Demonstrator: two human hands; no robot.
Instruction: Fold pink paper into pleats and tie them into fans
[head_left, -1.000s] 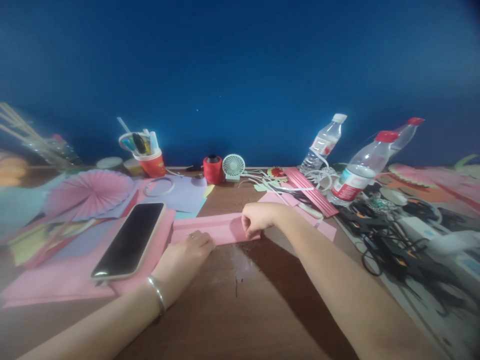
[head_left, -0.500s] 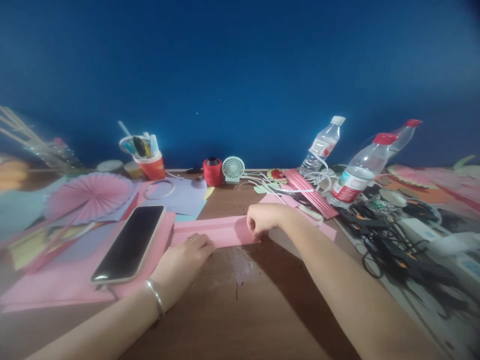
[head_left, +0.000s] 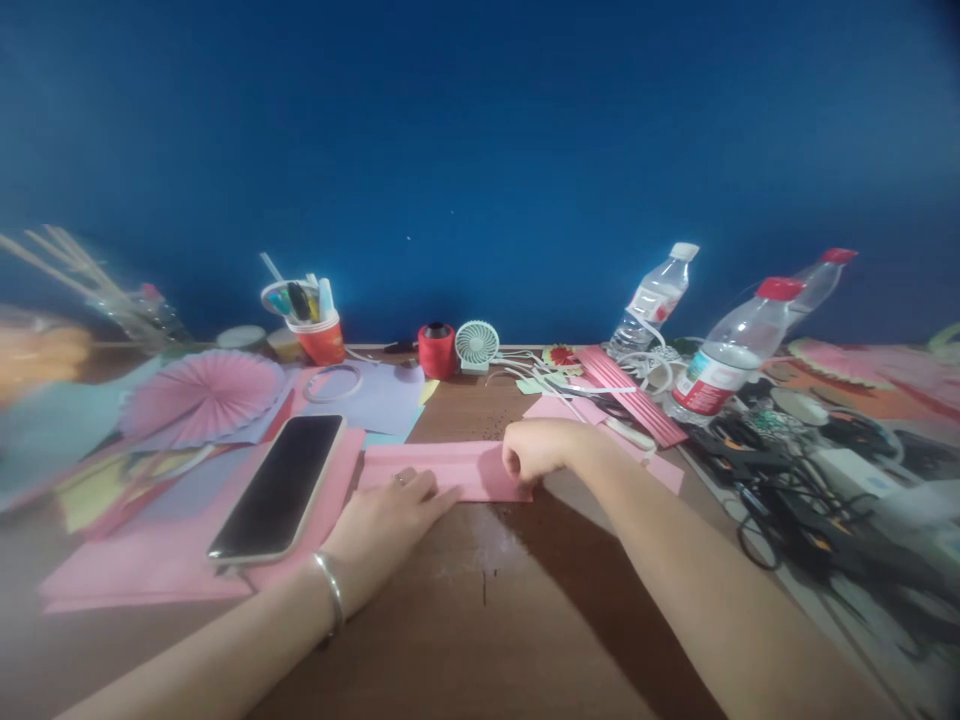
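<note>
A strip of pink paper (head_left: 469, 470) lies crosswise on the brown table, a lengthwise crease near its far edge. Resting on the strip's left part is my left hand (head_left: 397, 510), fingers laid flat and the thumb reaching along the near edge. A ring and a silver bracelet are on this hand and wrist. My right hand (head_left: 536, 450) is curled with its fingers closed at the strip's right end. The fingertips there are partly hidden. Left of the strip, a phone (head_left: 277, 490) lies on pink paper sheets (head_left: 150, 570).
Behind stand a small fan (head_left: 477, 345), a red cylinder (head_left: 436, 352) and a cup of pens (head_left: 322, 340). A pink paper fan (head_left: 206, 397) lies left. At right are a pleated pink strip (head_left: 634, 398), plastic bottles (head_left: 720, 360) and tangled black cables (head_left: 795, 510).
The view has swung slightly left. My left thumb has stretched rightward along the near edge of the pink paper strip. My right hand stays at its right end.
</note>
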